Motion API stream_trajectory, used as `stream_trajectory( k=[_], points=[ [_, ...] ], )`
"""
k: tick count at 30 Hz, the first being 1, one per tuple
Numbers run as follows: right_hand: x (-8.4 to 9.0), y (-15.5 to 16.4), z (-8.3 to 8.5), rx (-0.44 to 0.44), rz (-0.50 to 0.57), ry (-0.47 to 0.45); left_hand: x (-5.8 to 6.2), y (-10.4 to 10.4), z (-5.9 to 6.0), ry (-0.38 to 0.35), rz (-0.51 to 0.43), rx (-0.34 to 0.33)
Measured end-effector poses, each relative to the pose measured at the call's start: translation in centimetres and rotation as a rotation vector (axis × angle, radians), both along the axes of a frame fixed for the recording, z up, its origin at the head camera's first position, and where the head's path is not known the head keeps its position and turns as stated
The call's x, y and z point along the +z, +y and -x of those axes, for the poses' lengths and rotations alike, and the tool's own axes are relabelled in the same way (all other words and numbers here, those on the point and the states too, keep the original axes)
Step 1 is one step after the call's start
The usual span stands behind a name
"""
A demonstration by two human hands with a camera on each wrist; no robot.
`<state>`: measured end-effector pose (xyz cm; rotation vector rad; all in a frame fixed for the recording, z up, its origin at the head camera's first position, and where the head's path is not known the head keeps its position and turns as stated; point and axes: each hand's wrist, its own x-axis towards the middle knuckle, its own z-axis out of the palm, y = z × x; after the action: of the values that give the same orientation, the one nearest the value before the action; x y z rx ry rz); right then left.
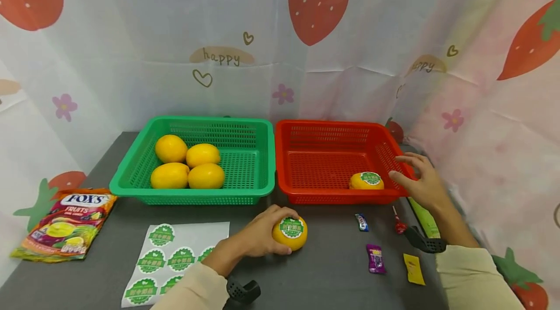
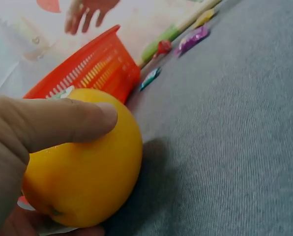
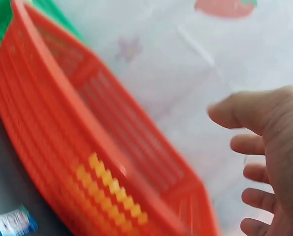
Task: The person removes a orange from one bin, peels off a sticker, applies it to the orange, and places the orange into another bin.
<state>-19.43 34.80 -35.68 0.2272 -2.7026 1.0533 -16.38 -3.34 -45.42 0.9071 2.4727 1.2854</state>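
My left hand [image 1: 267,233] grips a yellow lemon-like fruit [image 1: 290,242] with a round green-and-white sticker [image 1: 291,227] on top. In the left wrist view the thumb lies across the fruit [image 2: 95,167], low over the grey cloth. My right hand [image 1: 422,181] hovers by the right rim of the red basket [image 1: 323,198], its fingers spread and holding nothing. Inside that basket lies one stickered yellow fruit [image 1: 360,182]. The right wrist view shows the right hand [image 3: 279,157] apart from the basket wall [image 3: 43,132].
A green basket [image 1: 188,199] at the back left holds several plain yellow fruits [image 1: 170,148]. Left of my left arm lies a sticker sheet [image 1: 192,237]. A candy bag [image 1: 67,225] is at far left. Small wrapped candies [image 1: 375,258] and a lollipop [image 1: 399,225] lie at right.
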Motion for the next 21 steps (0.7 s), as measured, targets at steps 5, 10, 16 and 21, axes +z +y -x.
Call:
stream_trajectory(
  k=[5, 10, 16, 21],
  points=[
    [-0.6, 1.9, 0.7, 0.027, -0.083, -0.162, 1.1, 0.4, -0.1, 0.003, 0.007, -0.021],
    [-1.6, 3.1, 1.2, 0.038, -0.102, -0.22, 4.2, 1.1, 0.1, 0.005, -0.104, -0.067],
    [-2.1, 3.7, 1.4, 0.034, -0.096, -0.271, 8.7, 2.3, 1.5, -0.045, -0.219, -0.091],
    [-2.4, 4.3, 1.2, 0.052, -0.101, -0.287, 11.1, 3.6, 3.3, -0.005, -0.216, -0.063]
  ],
)
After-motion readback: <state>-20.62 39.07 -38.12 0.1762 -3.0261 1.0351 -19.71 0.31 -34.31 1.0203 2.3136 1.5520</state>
